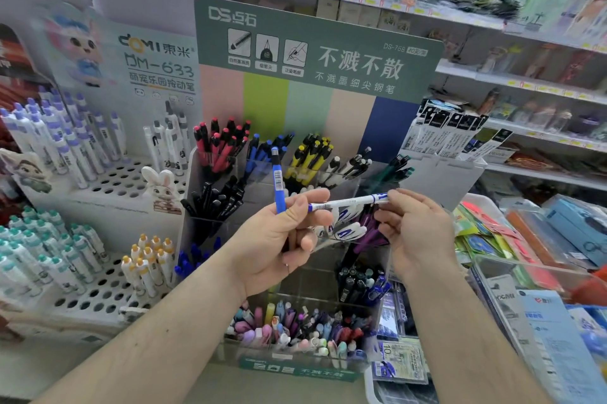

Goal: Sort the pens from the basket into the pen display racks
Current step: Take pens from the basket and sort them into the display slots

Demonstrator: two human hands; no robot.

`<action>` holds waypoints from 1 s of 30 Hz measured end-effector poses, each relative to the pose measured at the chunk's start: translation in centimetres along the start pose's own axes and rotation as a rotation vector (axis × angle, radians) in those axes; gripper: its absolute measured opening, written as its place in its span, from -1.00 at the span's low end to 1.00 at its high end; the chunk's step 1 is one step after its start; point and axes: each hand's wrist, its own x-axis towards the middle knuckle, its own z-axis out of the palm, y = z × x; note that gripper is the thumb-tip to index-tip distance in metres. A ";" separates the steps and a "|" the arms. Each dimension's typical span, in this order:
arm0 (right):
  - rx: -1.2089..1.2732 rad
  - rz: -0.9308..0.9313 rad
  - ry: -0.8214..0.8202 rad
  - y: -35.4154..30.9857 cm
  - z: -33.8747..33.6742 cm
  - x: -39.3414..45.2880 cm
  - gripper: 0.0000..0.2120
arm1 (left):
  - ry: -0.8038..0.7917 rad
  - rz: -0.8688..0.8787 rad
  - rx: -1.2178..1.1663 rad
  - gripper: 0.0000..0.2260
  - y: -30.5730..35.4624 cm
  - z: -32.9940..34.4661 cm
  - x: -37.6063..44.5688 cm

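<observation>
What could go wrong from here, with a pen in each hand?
1. The left hand holds the blue pen low on its barrel, most of it sticking up; it may tip or slip out.
2. The white pen spans both hands, the right hand only at its tip; it might drop into the wrong compartment of the rack below.

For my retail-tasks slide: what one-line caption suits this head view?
Left hand holds a blue pen upright while both hands hold a white pen level before the pen rack; right hand at its end.

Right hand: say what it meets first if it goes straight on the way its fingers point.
The right hand points left along the white pen it pinches, so it would probably meet the left hand first; depth is uncertain.
</observation>
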 end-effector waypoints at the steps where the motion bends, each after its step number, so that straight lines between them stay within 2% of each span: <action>1: 0.022 -0.040 0.036 -0.1 0.0 0.1 -0.91 | 0.006 0.001 0.002 -0.67 0.0 0.0 0.1; 4: 0.029 -0.222 0.164 -0.6 -0.1 0.4 -0.86 | 0.036 0.008 0.014 -0.67 0.1 -0.2 0.3; 7: -0.103 -0.424 0.238 -0.5 -0.3 1.1 -0.86 | 0.052 0.011 0.022 -0.65 0.2 -0.4 0.4; 10: -0.308 -0.615 0.236 0.2 -0.3 1.4 -0.87 | 0.063 0.012 0.021 -0.65 0.2 -0.5 0.4; 13: -0.535 -0.745 0.158 1.4 0.3 1.2 -0.90 | 0.068 0.004 0.024 -0.66 0.2 -0.6 0.4; 19: -0.999 -0.699 -0.133 3.2 1.2 1.6 -0.83 | 0.072 0.007 0.025 -0.67 0.4 -0.8 0.2; 24: -1.228 -0.729 -0.206 3.3 1.5 2.2 -0.75 | 0.060 0.002 -0.007 -0.71 0.6 -1.2 0.0; 27: -1.181 -0.762 -0.164 2.7 1.7 1.7 -0.74 | 0.058 0.001 -0.003 -0.69 0.7 -1.3 -0.1; 30: -0.931 -0.772 -0.121 1.8 2.4 -0.1 -0.75 | 0.054 -0.005 0.026 -0.69 0.7 -1.2 -0.2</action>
